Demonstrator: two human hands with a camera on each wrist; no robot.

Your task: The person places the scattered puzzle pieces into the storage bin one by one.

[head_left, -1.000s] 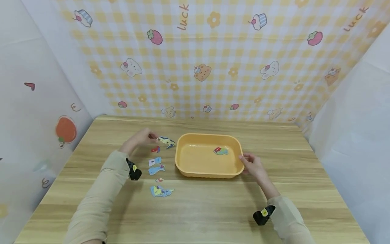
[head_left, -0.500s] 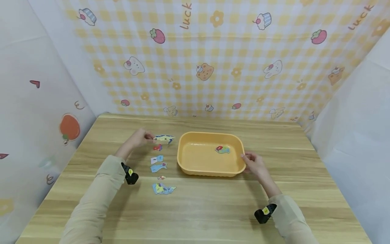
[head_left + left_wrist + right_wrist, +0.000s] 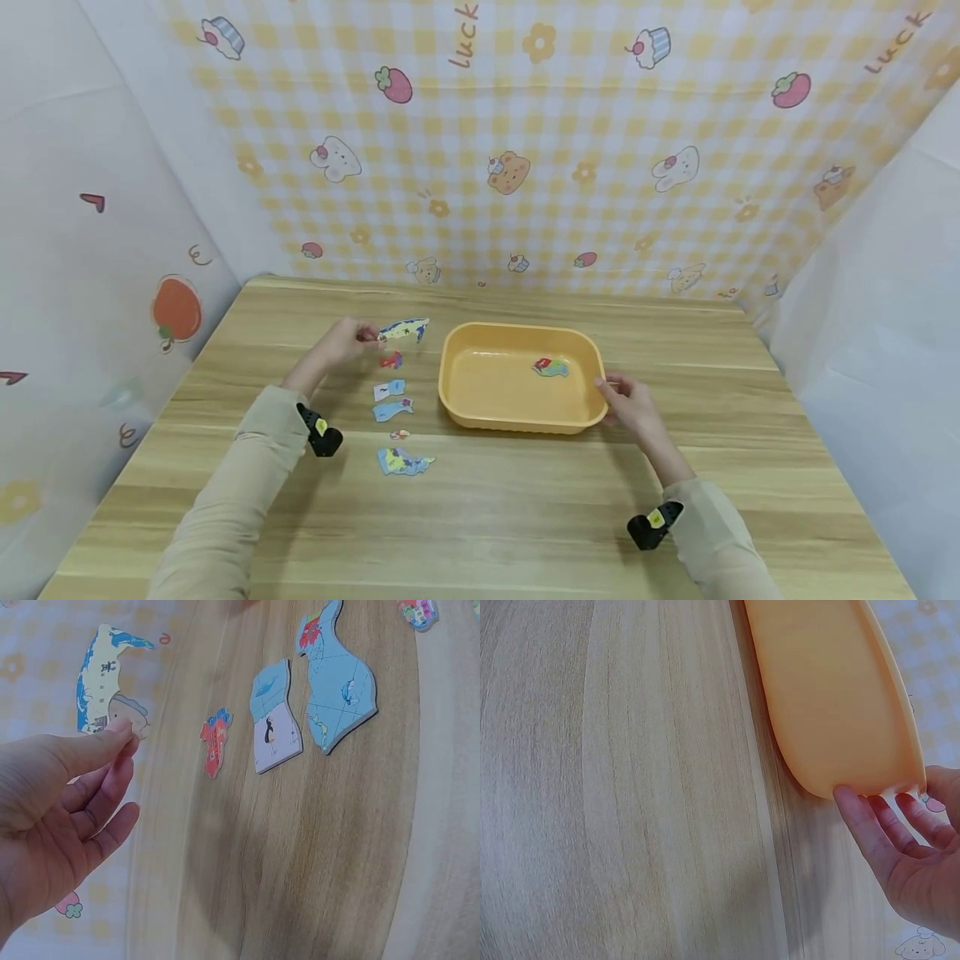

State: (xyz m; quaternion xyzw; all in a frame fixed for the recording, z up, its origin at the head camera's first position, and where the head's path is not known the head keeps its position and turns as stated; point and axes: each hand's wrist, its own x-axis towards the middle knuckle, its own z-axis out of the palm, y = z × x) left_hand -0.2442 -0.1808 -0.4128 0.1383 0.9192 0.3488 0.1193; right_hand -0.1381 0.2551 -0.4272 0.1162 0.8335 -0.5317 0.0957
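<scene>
Between thumb and fingers, my left hand (image 3: 341, 343) pinches a yellow-and-blue map puzzle piece (image 3: 405, 330) by one end, left of the tray. Close up in the left wrist view, that piece shows printed characters and a curved blue tip. My right hand (image 3: 627, 404) grips the right end of a yellow-orange plastic tray (image 3: 517, 427), thumb at the rim. In the tray lies a red, green and blue puzzle piece (image 3: 551, 367). Below my left hand a red piece (image 3: 391, 360) lies on the table, with a white-and-blue penguin piece (image 3: 274, 724) beside it.
Farther down the same column lie a blue piece (image 3: 393, 409), a small multicoloured piece (image 3: 400, 434) and a larger blue-and-yellow piece (image 3: 403, 461). All are on the wooden table (image 3: 480, 525). A checked cloth (image 3: 450, 125) hangs behind it.
The puzzle piece in my left hand has turned, its free end swinging up and away from the tray. My right hand keeps its hold on the tray. The head view has shifted slightly.
</scene>
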